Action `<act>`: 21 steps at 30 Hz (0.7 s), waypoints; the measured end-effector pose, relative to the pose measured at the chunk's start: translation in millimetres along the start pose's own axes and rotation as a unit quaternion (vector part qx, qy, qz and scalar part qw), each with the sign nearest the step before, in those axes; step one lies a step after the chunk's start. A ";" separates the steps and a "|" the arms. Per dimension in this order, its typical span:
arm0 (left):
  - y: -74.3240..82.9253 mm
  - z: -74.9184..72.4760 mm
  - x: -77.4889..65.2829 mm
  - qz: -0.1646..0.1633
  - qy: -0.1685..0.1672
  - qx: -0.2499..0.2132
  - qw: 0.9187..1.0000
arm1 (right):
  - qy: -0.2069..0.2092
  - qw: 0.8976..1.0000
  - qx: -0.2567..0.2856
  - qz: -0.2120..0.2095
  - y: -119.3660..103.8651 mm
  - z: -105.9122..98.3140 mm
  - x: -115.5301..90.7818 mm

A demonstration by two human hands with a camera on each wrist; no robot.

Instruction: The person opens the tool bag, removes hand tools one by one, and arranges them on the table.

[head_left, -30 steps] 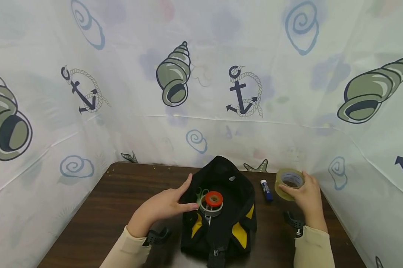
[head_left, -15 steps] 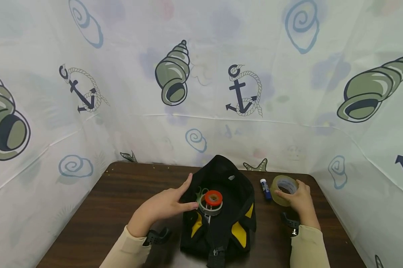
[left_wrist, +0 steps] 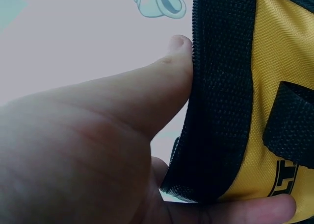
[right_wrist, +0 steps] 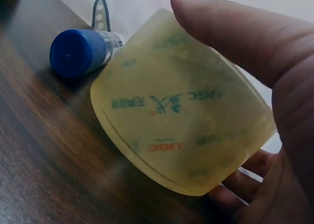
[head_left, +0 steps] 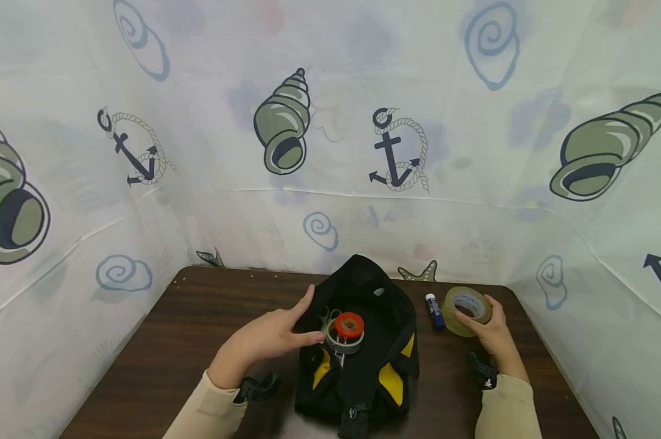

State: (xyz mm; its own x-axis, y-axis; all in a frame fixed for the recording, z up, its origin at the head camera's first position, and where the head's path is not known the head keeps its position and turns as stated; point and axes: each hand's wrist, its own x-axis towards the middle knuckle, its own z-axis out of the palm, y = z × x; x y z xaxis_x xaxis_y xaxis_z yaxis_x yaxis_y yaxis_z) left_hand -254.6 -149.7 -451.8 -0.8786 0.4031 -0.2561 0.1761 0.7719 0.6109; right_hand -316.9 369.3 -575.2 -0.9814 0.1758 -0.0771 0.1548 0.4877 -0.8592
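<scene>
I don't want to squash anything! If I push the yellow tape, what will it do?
The yellow tape probably won't squash, since it's wound thickly into a ring. Its round outside might roll if stood on edge. That smooth surface could slip a little too.

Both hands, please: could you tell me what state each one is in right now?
Left hand: open, touching the side of the bag.
Right hand: closed, holding the roll of tape.
</scene>
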 end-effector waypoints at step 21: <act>1.2 0.7 -0.4 -0.004 0.006 0.000 1.000 | 0.029 0.999 -0.038 -0.015 1.0 5.3 1.8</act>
State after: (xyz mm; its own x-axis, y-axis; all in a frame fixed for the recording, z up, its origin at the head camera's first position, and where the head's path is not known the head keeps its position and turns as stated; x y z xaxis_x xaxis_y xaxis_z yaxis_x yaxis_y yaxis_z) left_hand -253.8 -148.6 -451.5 -0.8850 0.3913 -0.2522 0.1692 0.7751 0.6088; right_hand -319.2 365.6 -578.9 -0.9778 0.2086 -0.0202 0.1358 0.5573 -0.8191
